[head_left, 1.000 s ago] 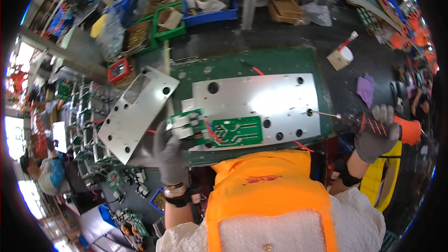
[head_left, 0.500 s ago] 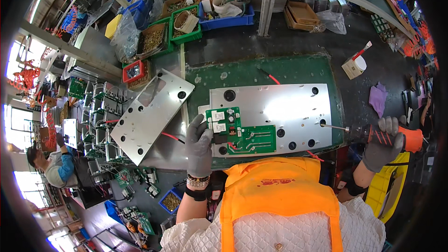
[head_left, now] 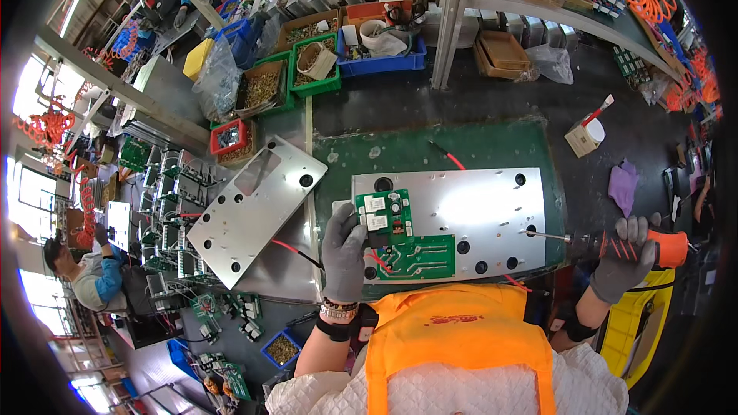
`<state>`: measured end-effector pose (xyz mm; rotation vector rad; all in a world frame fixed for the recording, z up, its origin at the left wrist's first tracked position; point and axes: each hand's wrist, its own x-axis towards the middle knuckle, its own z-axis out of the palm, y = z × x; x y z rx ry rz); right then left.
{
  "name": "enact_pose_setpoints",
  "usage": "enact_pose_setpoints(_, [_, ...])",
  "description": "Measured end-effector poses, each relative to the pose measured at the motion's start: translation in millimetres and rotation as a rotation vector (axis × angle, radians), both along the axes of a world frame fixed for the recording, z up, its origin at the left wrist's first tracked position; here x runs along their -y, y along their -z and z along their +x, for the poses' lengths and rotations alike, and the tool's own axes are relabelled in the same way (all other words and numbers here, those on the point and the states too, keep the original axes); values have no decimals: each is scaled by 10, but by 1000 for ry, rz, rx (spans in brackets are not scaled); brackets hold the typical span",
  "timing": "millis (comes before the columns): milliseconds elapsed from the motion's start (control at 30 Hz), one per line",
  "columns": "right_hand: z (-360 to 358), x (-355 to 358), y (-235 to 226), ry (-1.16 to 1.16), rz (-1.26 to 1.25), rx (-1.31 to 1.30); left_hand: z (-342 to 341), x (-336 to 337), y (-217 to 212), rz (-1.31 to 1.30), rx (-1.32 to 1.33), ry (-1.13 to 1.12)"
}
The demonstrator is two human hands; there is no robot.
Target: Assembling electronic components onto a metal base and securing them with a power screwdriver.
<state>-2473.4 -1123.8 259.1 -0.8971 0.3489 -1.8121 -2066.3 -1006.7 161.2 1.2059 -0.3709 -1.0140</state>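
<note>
My gloved left hand is closed at the left edge of a green circuit board with white relays, its fingertips beside the relays. That board lies on the left part of a silver metal plate with black-ringed holes. In my gloved right hand is an electric screwdriver with an orange rear end, held nearly level. Its long thin bit reaches left over the plate's right part, near a black-ringed hole. Whether the tip touches the plate I cannot tell. Red wires poke out around the plate.
A second silver plate lies tilted on the left. Bins of small metal parts and a blue tray stand at the back. On the right are a white tub and a purple cloth. Another person sits far left.
The whole view has shifted, so the bench sits lower in the picture. The circuit board has slid slightly right on the plate with my left hand. My right hand still holds the screwdriver.
</note>
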Motion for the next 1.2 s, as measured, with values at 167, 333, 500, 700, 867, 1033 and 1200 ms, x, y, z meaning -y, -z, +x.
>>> enact_pose_setpoints(167, [15, -5, 7, 16, 25, 11, -21, 25, 14, -15, 26, 24])
enact_pose_setpoints(333, [26, -13, 4, 7, 15, -1, -84, 52, -6, -68, 32, 25])
enact_pose_setpoints(500, [15, -30, 15, -3, 18, -4, -98, 84, -43, -39, 38, 30])
enact_pose_setpoints(700, [34, -23, 32, -24, 19, -10, -191, 242, -1, -101, -90, 103])
enact_pose_setpoints(867, [74, -16, 70, -52, 13, 5, -100, 549, 343, 32, 37, 127])
enact_pose_setpoints(1033, [66, -22, 101, -57, 1, 10, -28, 694, 660, 114, 74, 166])
enact_pose_setpoints(1200, [67, -23, 135, -69, 26, 30, -26, 796, 770, 89, -161, 147])
